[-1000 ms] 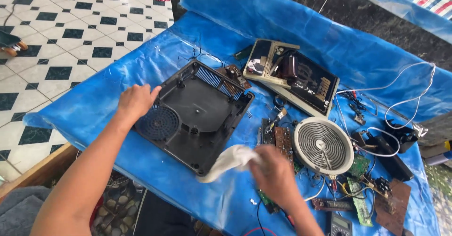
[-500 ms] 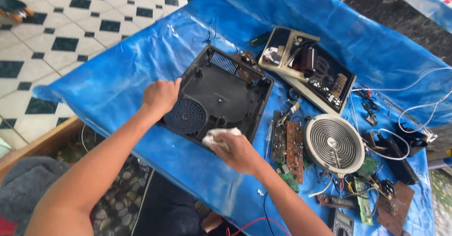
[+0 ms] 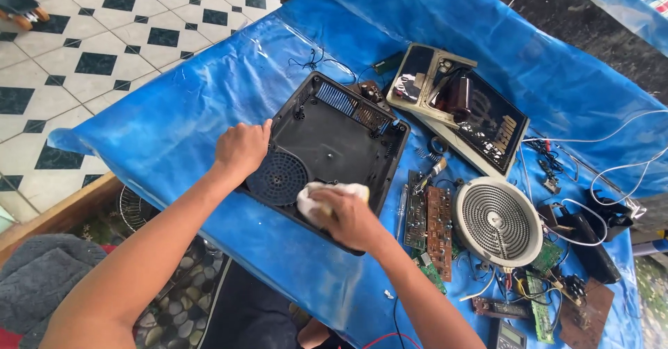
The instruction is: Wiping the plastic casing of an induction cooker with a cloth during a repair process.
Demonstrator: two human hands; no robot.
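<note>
A black plastic cooker housing (image 3: 341,140) with a round fan grille (image 3: 278,178) lies open-side up on the blue plastic sheet (image 3: 174,112). My left hand (image 3: 241,148) grips its left rim beside the grille. A white cloth (image 3: 313,197) is bunched in my right hand (image 3: 348,217), pressed on the housing's inner floor near the front edge.
To the right lie a round coil heating element (image 3: 497,220), brown and green circuit boards (image 3: 438,227), a glass cooker top panel (image 3: 459,102), loose white wires (image 3: 612,175) and small parts. A tiled floor (image 3: 83,36) lies left; a wire fan guard (image 3: 132,206) sits below the sheet.
My right hand brought the cloth from the sheet's front edge onto the housing and now presses it inside. My left hand stayed on the left rim. The view shifted closer.
</note>
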